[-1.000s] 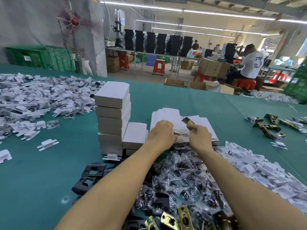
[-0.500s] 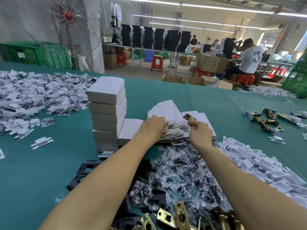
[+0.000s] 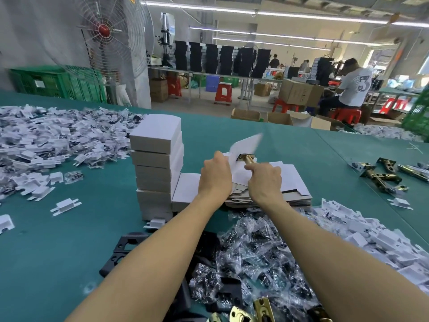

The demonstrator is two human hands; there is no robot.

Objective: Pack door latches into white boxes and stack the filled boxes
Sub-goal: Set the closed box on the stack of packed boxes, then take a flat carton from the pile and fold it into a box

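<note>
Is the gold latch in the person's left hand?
No, the right hand holds the gold latch, while the left hand grips a flat white box.

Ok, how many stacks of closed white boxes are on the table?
2. The tall stack stands left of the left hand; the low stack sits against its right side, partly hidden by that hand.

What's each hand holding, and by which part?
The left hand grips a flat white box by its near edge; right hand holds a brass latch by its barrel.
</note>
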